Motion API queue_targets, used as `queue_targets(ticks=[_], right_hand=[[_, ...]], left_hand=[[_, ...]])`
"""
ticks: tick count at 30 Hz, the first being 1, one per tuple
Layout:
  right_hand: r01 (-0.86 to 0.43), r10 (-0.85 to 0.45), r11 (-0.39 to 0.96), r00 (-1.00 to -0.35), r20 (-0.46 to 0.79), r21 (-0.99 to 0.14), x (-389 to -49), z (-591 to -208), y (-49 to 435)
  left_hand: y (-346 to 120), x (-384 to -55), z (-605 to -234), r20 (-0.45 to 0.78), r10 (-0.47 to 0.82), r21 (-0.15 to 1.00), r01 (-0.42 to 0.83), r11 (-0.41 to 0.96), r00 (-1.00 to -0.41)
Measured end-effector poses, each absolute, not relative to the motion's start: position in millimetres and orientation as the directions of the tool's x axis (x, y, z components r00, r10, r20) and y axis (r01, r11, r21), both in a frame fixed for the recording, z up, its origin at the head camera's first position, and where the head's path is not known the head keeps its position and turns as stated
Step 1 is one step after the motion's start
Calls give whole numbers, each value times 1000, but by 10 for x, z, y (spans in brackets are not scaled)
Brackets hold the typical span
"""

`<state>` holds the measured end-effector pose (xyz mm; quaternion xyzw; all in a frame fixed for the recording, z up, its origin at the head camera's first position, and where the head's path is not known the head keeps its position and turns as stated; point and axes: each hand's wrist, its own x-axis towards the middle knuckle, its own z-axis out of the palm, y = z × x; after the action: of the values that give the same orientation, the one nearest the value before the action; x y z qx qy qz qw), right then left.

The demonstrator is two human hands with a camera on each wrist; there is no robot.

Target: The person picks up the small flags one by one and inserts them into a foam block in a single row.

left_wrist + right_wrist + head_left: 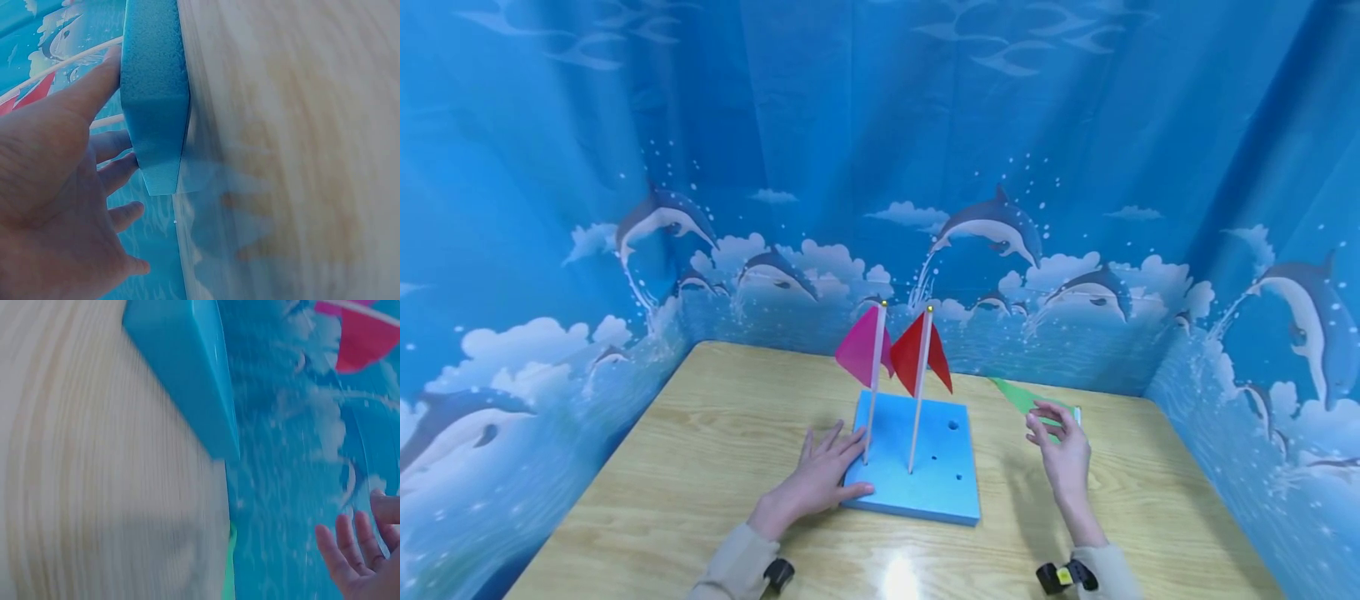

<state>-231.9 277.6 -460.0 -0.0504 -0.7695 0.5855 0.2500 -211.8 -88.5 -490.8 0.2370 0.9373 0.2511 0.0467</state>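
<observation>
A blue foam block lies flat on the table, with several holes in its right part. Two pale sticks stand upright in it, one bearing a pink flag, the other a red flag. My left hand rests on the block's left edge with spread fingers, the thumb on its near left corner. Over a green flag lying to the right of the block hovers my right hand, fingers loosely bent and nothing seen between them. The hand partly hides that flag and its stick.
The wooden table extends on both sides of the block. A blue curtain printed with dolphins encloses the table at the back and sides. Dark wrist cameras are strapped to both forearms.
</observation>
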Motion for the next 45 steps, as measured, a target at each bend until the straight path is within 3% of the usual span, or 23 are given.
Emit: queue_targets(ticks=[9, 20, 26, 32, 45], right_hand=[[-86, 445, 420, -848, 288, -903, -2221, -4624, 3284], [203, 338, 684, -939, 58, -700, -2197, -4804, 3712], [228, 231, 805, -971, -64, -548, -2213, -4832, 3803], [282, 237, 786, -959, -152, -550, -2210, -4821, 3735], [230, 215, 811, -972, -92, -538, -2173, -4778, 3704]], left_hand=[[-889, -2132, -4925, 29, 469, 487, 422, 764, -883], [-898, -2135, -4938, 27, 464, 489, 416, 767, -886], [-890, -2152, -4960, 15, 457, 479, 408, 777, -889], [-881, -2149, -4955, 13, 456, 479, 406, 778, -890], [-882, -2120, -4913, 29, 470, 482, 424, 767, -882]])
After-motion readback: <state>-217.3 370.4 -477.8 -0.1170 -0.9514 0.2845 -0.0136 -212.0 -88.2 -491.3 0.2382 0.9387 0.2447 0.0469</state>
